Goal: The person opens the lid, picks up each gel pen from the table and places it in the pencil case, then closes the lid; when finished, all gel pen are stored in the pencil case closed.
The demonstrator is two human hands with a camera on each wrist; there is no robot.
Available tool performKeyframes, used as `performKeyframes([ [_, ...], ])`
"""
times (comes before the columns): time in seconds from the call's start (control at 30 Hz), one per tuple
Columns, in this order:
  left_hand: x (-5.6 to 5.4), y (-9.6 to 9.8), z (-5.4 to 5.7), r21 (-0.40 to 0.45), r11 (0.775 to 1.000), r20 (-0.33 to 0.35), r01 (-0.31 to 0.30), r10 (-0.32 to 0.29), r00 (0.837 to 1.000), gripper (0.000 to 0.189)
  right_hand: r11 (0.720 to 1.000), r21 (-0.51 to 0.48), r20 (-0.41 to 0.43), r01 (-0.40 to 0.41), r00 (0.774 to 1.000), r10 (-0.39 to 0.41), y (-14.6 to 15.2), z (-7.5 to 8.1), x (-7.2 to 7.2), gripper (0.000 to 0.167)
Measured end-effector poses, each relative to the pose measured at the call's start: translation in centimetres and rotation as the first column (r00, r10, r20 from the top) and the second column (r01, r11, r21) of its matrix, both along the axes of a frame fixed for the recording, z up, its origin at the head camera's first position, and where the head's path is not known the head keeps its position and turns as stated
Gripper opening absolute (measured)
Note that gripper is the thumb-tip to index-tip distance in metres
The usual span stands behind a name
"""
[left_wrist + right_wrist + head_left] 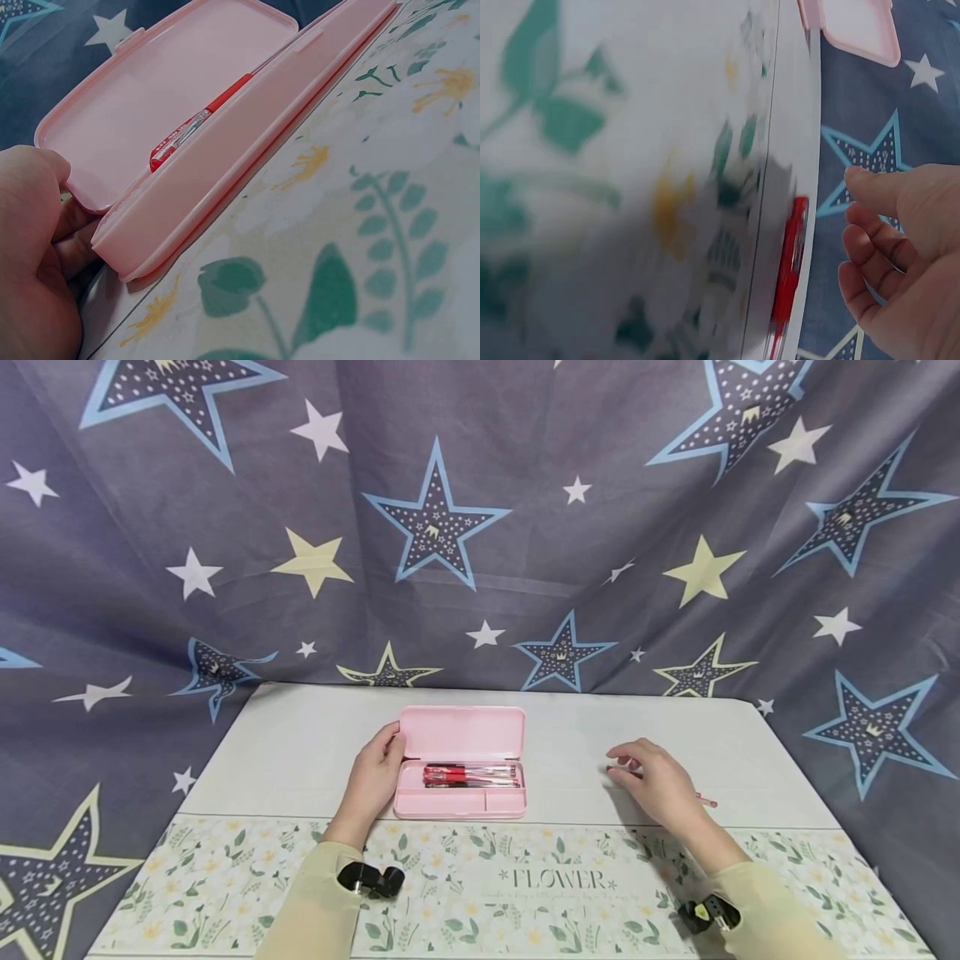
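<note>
A pink pencil case [461, 804] lies on the table with its lid [462, 732] raised. Several red and clear pens [468, 775] fill its long back compartment. My left hand [375, 774] holds the case by its left side; in the left wrist view the thumb lies at the lid's edge, with other fingers behind. My right hand [657, 783] hovers above the table on the right, its fingers loosely bent around nothing. Below it lies a red pen [788, 259], which the hand partly hides in the head view.
A white and floral mat [555, 922] marked FLOWER covers the table. Two smaller front compartments of the case [506, 802] show pink bottoms. Behind the table and at its sides hangs a dark star-patterned cloth [480, 610]. Each wrist wears a black camera [371, 879].
</note>
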State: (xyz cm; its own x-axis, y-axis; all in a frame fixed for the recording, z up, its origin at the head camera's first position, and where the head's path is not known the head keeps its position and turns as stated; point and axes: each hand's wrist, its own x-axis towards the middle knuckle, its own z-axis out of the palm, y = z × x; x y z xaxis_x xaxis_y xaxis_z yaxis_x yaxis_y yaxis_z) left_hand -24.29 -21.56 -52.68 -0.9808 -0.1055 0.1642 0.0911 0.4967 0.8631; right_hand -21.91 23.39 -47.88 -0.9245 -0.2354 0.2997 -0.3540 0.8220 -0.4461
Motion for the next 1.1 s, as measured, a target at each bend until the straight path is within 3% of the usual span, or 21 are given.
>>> performKeyframes([
  [0.6,0.1,0.0,0.1,0.018,1.000,-0.004,-0.001,0.001,1.000,0.042,0.995,0.044,0.123,0.087,0.988,-0.092,6.5,-0.8,1.1,0.028],
  [1.1,0.0,0.0,0.3,0.011,1.000,0.000,0.003,-0.003,1.000,0.043,0.995,0.066,0.198,0.074,0.976,-0.086,9.4,-1.4,1.5,0.030],
])
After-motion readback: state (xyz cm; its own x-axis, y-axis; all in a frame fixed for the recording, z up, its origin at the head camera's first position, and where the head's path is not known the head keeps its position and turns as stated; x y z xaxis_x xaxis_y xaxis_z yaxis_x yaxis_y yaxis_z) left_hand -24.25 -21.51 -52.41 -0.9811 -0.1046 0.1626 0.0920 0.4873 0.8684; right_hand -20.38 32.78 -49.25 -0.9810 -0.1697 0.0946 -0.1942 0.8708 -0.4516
